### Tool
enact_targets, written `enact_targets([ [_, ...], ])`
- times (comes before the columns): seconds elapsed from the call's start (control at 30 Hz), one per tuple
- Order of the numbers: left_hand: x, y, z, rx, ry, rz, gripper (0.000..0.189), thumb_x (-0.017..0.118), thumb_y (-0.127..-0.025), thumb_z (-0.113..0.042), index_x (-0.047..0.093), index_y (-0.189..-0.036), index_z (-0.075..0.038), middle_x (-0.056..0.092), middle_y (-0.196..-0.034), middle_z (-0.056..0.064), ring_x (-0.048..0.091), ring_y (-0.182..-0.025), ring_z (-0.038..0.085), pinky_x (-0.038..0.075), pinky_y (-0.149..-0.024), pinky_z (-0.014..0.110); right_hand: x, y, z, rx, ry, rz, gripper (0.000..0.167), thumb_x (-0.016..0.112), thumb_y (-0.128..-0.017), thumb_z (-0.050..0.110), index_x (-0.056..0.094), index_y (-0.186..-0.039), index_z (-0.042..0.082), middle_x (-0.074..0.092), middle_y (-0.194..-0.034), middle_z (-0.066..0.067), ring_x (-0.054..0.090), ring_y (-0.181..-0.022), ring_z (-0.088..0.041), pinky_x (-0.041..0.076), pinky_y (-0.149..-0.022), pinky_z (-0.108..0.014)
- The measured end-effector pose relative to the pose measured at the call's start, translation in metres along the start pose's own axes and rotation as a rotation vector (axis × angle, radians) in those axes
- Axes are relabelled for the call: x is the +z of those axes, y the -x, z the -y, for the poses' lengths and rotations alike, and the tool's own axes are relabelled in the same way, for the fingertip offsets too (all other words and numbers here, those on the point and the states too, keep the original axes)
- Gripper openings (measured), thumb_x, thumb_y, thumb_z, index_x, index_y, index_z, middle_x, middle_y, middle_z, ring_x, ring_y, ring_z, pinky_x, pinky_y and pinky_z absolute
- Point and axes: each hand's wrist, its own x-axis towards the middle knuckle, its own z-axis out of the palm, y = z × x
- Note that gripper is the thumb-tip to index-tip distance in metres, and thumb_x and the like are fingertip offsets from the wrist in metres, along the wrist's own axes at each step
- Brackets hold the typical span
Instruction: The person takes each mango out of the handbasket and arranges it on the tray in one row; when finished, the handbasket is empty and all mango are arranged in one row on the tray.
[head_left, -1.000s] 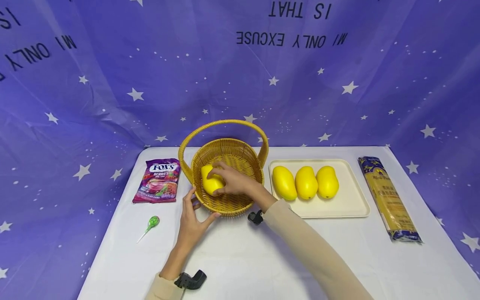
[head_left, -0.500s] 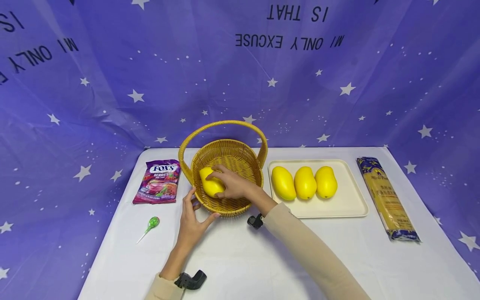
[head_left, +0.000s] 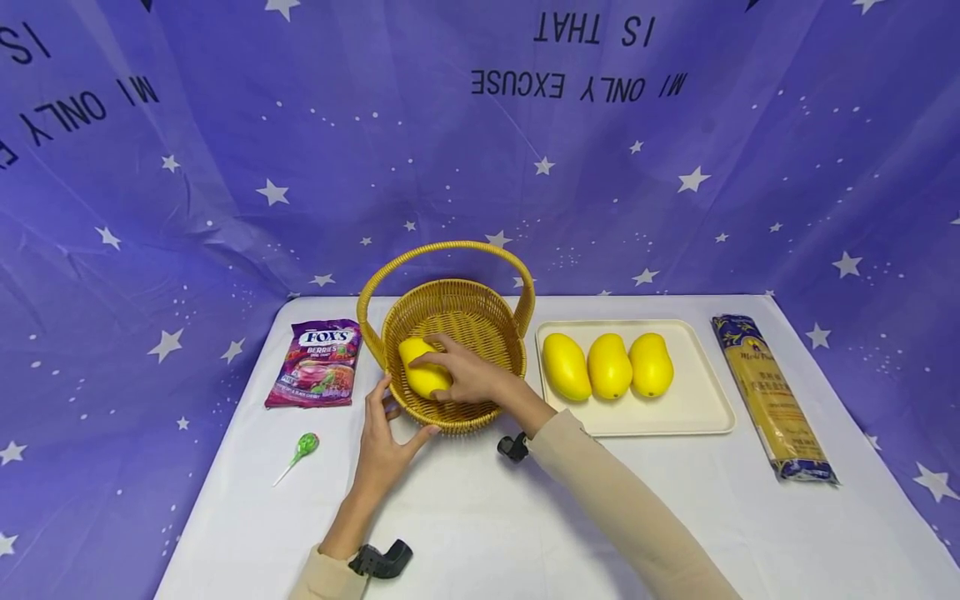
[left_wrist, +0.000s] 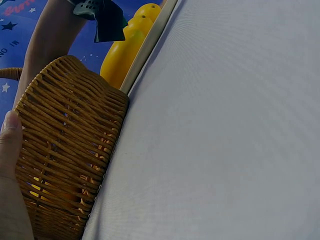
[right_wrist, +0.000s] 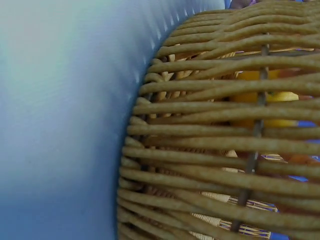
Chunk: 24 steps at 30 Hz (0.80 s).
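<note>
A yellow mango [head_left: 422, 371] lies at the left inside a round wicker basket [head_left: 487, 317] with a tall arched handle. My right hand [head_left: 468, 371] reaches in over the basket's right front rim, its fingers and thumb round the mango's right side. At the front left, my left hand [head_left: 382, 446] holds the basket from outside, fingers at its left side and thumb at the front. The left wrist view has the thumb [left_wrist: 10, 145] up at the rim. Woven strands [right_wrist: 225, 115] of the basket fill much of the right wrist view, with some yellow showing through the gaps.
Right of the basket, a cream tray [head_left: 701, 400] bears three more mangoes [head_left: 610, 367]. A long pasta packet [head_left: 772, 400] lies at the far right. On the left are a purple candy bag [head_left: 317, 364] and a green lollipop [head_left: 305, 446]. A starry purple cloth [head_left: 450, 167] hangs behind.
The mango has moved slightly down and tilted inside the basket, with the right hand still at it. My left hand stays at the basket. The head view has shifted a little.
</note>
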Motion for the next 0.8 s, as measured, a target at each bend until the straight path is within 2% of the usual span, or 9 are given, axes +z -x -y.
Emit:
enact_targets([
  [0.37,0.002,0.001,0.002,-0.021,0.017,-0.007,0.107,0.088,-0.074,-0.025,0.018,-0.155,-0.017,0.038,-0.144,0.011,0.055,-0.116,0.026,0.051,-0.098,0.032,-0.002,0.006,0.001,0.017,-0.010,-0.014,0.055,0.078,-0.083,0.024,0.059,-0.135,0.022,0.030,-0.156,-0.015,0.037,-0.140,-0.034,0.039,-0.114,-0.048],
  [0.6,0.001,0.001,0.000,-0.006,0.013,-0.009,0.108,0.088,-0.074,-0.026,0.017,-0.155,-0.016,0.038,-0.145,0.012,0.055,-0.116,0.027,0.051,-0.097,0.034,-0.016,0.020,0.001,-0.024,-0.032,-0.090,0.054,0.078,-0.084,0.022,0.059,-0.134,0.021,0.030,-0.156,-0.015,0.034,-0.142,-0.037,0.038,-0.114,-0.051],
  [0.8,0.001,0.000,-0.001,-0.003,0.019,-0.006,0.108,0.087,-0.074,-0.025,0.017,-0.155,-0.016,0.038,-0.145,0.013,0.054,-0.116,0.028,0.051,-0.098,0.033,-0.030,0.036,0.004,-0.033,-0.013,-0.133,0.054,0.078,-0.083,0.022,0.059,-0.134,0.022,0.030,-0.156,-0.013,0.031,-0.144,-0.034,0.040,-0.113,-0.049],
])
